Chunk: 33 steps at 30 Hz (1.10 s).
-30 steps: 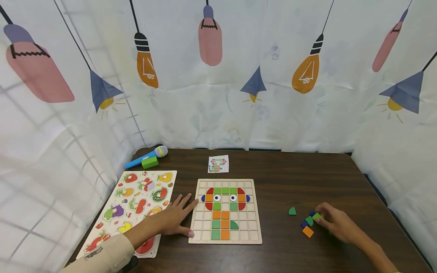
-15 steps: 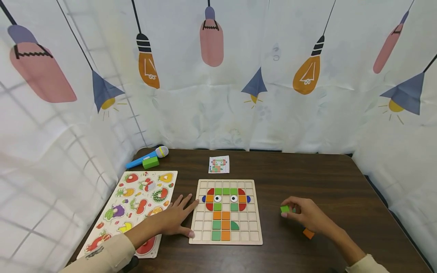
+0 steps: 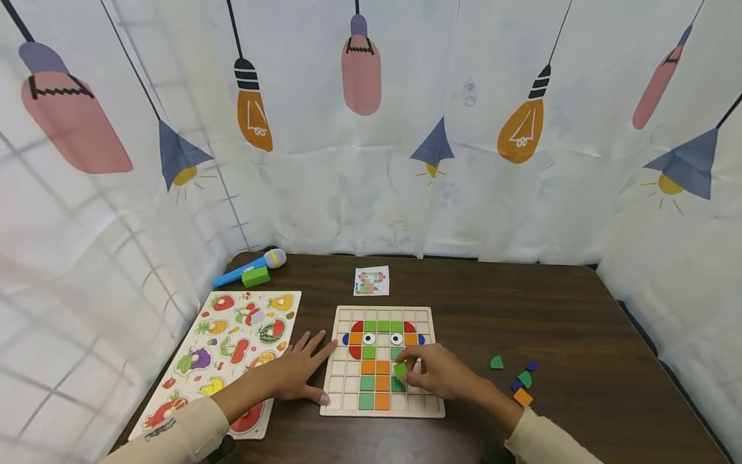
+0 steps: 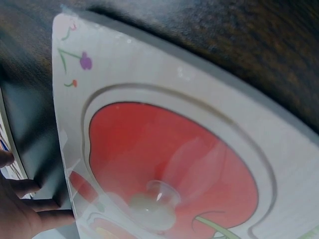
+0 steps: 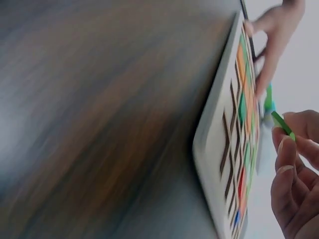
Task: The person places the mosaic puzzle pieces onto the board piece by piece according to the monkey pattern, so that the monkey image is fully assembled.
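Observation:
Between thumb and fingers, my right hand [image 3: 437, 370] pinches a green square tile [image 3: 400, 369] over the right half of the wooden grid board [image 3: 435, 404]. Seen from the right wrist, the tile [image 5: 283, 124] is tilted and thin. Red, orange, green and blue pieces with two eye tiles form a figure in the grid. My left hand [image 3: 298, 370] lies with spread fingers at the board's left edge, fingertip and thumb right at the rim. A green quarter-round piece [image 3: 397, 385] sits in the grid just below the held tile.
Right of the board lie an orange square [image 3: 522, 397], a green quarter-round [image 3: 496, 363] and several small blue and green pieces. A picture card [image 3: 371, 281] lies behind the board. To the left are a fruit puzzle [image 3: 232, 317], a toy microphone [image 3: 249, 269] and a green block [image 3: 256, 277].
My right hand has picked the green square tile from the loose pieces at the right and carried it left over the grid board. The left hand has stayed in place.

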Tool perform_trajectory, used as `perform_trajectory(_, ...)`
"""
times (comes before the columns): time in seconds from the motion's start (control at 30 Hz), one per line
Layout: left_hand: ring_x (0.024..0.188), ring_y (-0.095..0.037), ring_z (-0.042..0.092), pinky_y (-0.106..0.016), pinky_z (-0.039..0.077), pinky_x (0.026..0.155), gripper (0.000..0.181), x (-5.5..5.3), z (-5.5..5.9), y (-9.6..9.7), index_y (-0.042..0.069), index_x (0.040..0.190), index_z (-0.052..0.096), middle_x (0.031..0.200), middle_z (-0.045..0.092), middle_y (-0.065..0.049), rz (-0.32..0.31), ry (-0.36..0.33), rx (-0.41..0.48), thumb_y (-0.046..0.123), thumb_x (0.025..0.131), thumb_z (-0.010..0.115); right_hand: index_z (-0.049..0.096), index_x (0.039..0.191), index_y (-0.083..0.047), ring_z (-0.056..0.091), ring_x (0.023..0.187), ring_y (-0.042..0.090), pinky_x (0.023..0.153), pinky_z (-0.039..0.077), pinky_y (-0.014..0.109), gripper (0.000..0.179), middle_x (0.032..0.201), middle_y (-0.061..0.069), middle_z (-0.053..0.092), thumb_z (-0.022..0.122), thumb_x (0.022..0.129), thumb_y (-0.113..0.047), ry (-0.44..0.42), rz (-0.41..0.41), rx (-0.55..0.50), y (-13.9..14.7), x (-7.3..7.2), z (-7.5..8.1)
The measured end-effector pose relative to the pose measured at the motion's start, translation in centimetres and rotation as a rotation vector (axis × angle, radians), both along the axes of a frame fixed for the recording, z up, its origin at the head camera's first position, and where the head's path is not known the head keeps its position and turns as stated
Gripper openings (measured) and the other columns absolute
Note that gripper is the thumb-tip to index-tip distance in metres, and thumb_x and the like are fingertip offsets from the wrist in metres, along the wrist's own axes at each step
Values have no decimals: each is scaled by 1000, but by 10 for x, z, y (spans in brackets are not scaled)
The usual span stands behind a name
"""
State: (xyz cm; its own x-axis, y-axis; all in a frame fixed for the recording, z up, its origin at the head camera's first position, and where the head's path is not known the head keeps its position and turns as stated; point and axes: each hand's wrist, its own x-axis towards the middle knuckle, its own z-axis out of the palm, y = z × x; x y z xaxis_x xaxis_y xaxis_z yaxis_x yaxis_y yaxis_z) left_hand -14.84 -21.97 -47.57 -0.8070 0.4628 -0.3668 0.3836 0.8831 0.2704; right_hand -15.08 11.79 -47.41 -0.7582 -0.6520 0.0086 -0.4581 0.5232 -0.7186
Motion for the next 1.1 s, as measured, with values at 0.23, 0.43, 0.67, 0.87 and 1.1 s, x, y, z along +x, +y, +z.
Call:
perform_trajectory(0.23,149,-53,17,-70,29,111,105,1,1,1,22,160,26,166,18,-20,15,-13,-20,71,78,69,71,108,-14,50,67,0,61,44,18,20,82,-13,62,77,89,-17,-55,-5,-12,-46,4,-7)
perform_trajectory(0.43,149,-53,17,-69,30,111,104,2,3,2,21,159,27,166,18,-20,21,-20,-24,70,78,69,73,108,-12,50,63,-2,61,45,17,20,75,-14,59,76,89,-15,-85,-10,23,-75,9,-10)
perform_trajectory(0.67,148,-55,17,-72,29,110,104,0,5,1,19,160,26,166,17,-21,1,-9,-7,70,80,68,76,106,-17,50,66,-3,67,45,16,22,69,-17,57,81,85,-23,-7,-19,113,-93,9,-17)
perform_trajectory(0.87,148,-55,18,-71,29,110,103,0,1,-1,22,160,26,166,17,-21,5,-8,-9,71,79,67,76,100,-18,50,66,-5,64,43,16,19,68,-19,58,83,83,-23,72,-36,151,-99,10,-18)
perform_trajectory(1.1,148,-55,17,-71,28,110,103,-1,-1,-2,21,160,26,166,17,-22,0,-2,1,71,79,67,76,97,-18,48,61,-2,56,41,17,18,67,-17,55,84,82,-24,91,-66,164,-103,9,-18)
